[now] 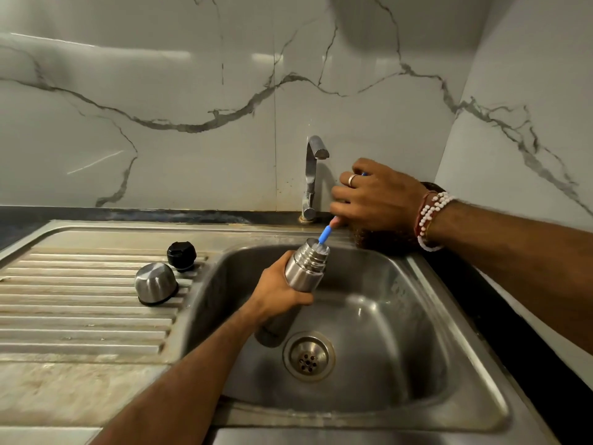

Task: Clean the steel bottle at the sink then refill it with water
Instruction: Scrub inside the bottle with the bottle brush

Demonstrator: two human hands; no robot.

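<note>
steel sink [404, 316] under tap [310, 178], left fingers [302, 299] grasping bottle [306, 268], right fingers [345, 200] grasping blue brush [324, 234], cup [155, 282], stopper [181, 255] on drainboard [80, 303]

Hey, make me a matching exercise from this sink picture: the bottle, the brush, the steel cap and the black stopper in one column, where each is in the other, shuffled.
Things
1. steel bottle
2. blue brush
3. steel cap
4. black stopper

Places
A. on the drainboard, farther back
B. gripped by the left hand, tilted over the sink basin
C. held by the right hand, tip in the bottle's mouth
D. on the drainboard, dome up, nearer the front

Pairs: 1-B, 2-C, 3-D, 4-A
</note>
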